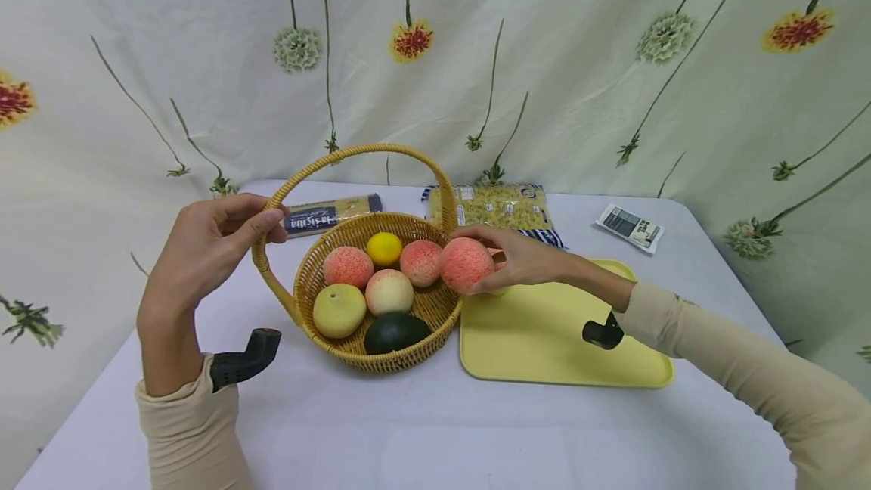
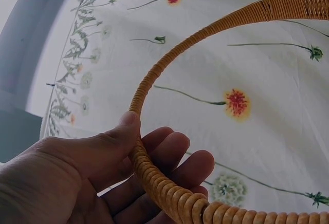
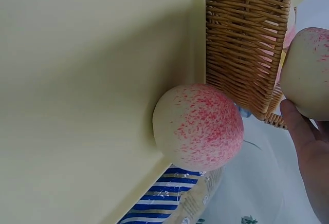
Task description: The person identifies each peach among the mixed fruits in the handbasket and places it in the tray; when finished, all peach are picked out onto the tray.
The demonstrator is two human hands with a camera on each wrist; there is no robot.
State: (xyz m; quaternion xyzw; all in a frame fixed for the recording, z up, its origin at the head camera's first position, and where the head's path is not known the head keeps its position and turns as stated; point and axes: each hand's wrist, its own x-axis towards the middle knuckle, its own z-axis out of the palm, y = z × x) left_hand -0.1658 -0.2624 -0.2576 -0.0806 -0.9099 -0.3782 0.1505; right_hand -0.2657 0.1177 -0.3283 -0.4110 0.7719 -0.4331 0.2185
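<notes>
My left hand (image 1: 204, 248) pinches the left side of the wicker basket's handle (image 2: 149, 77) between thumb and fingers. The wicker basket (image 1: 445, 331) stands upright and holds a lemon (image 1: 384, 249), a dark green avocado (image 1: 397, 333), a round yellow-green fruit (image 1: 339, 311) and several peaches (image 1: 389, 293). At the basket's right rim, my right hand (image 1: 527, 257) grips a pink peach (image 1: 466, 265). In the right wrist view, another peach (image 3: 199, 127) sits in a corner of the yellow tray (image 1: 565, 361); in the head view my right hand mostly hides it.
Behind the basket lie a blue-ended pasta packet (image 1: 333, 215) and a clear bag of pasta (image 1: 490, 205). A small white packet (image 1: 630, 228) is at the back right. A flowered cloth (image 1: 544, 59) hangs behind the white table (image 1: 408, 437). The tray lies close against the basket's right side.
</notes>
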